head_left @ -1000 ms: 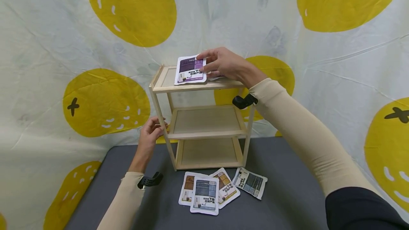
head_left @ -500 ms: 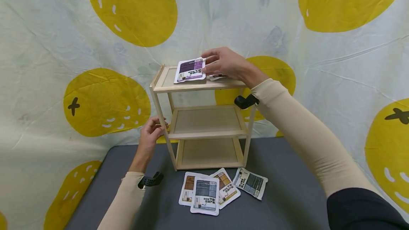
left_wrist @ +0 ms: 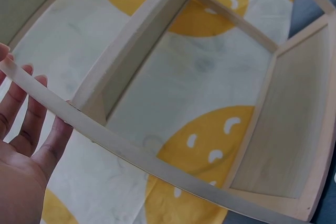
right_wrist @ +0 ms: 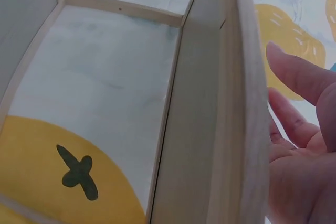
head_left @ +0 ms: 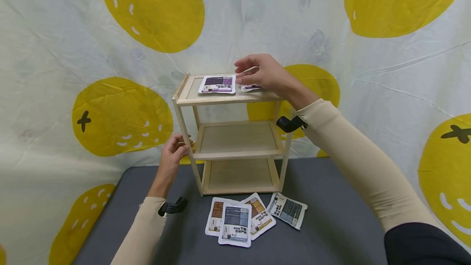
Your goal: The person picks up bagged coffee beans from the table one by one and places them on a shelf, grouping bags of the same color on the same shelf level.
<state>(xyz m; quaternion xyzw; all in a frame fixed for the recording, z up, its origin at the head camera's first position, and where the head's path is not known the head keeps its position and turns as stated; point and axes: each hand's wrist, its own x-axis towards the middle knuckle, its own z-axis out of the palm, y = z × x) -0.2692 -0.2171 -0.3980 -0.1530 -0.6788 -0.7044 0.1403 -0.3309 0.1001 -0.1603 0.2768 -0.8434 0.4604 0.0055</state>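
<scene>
Four packets lie nearest, on the grey table in front of the rack, and none of them has shifted. The blue packet rests over the inner edges of the brown packet at left and the orange packet at right; its long axis runs near to far, while the orange one's far end leans left. Farther right, the dark packet lies longest from left to right, its right end swung nearer.

Beyond them stands the wooden rack. At its left side the left hand has thumb and fingers bent about the post, seemingly steadying it.

On the top shelf, toward the left, the purple packet now lies flat; half a second ago its right side was tipped up at the fingers. The right hand has eased rightward, thumb and fingers loosely bent and apart, nothing between them. That suggests the packet is set down and released. Its printed top points far, so its long axis probably runs near to far. Just right, a second purple packet is partly hidden by that hand, its direction unclear.
</scene>
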